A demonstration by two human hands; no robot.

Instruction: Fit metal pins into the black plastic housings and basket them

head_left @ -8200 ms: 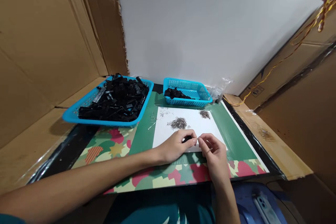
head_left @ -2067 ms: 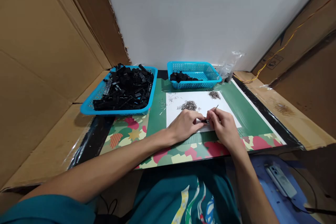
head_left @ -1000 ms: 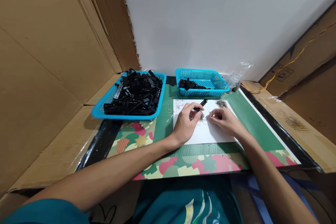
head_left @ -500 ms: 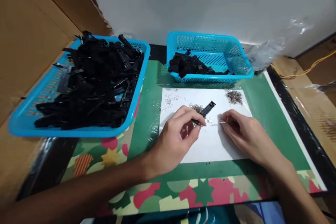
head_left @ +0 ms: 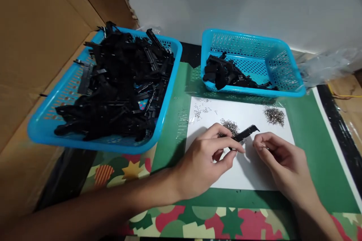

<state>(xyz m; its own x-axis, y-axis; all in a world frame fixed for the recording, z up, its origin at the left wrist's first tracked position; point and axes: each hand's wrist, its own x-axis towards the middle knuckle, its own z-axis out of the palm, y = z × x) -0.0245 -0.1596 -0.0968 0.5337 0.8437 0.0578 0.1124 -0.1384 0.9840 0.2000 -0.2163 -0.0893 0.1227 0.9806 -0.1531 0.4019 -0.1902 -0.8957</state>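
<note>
Between its thumb and fingers, my left hand [head_left: 210, 156] holds a narrow black plastic part [head_left: 246, 133] with a hooked end, tilted up to the right. My right hand [head_left: 283, 160] is closed in a pinch just right of that part, not touching it. A small pale bit of a thin stick-like tool [head_left: 264, 147] shows at its fingertips; the rest is hidden. Beneath the hands lies a white sheet [head_left: 243, 175]. A pile of small metal pieces [head_left: 229, 126], maybe springs, sits behind the black part, and another metal pile [head_left: 274, 115] is at the sheet's far right.
A large blue basket [head_left: 166, 109] heaped with black plastic parts stands at the left. A smaller blue basket [head_left: 294, 73] with fewer black parts is behind the sheet. Loose metal bits [head_left: 199, 113] lie at the sheet's far left. Cardboard [head_left: 36, 45] walls the left side.
The view has shifted, so the scene sits further right and left baskets look nearer. The black part has tilted flatter, its end towards my right hand. The thin tool shows less.
</note>
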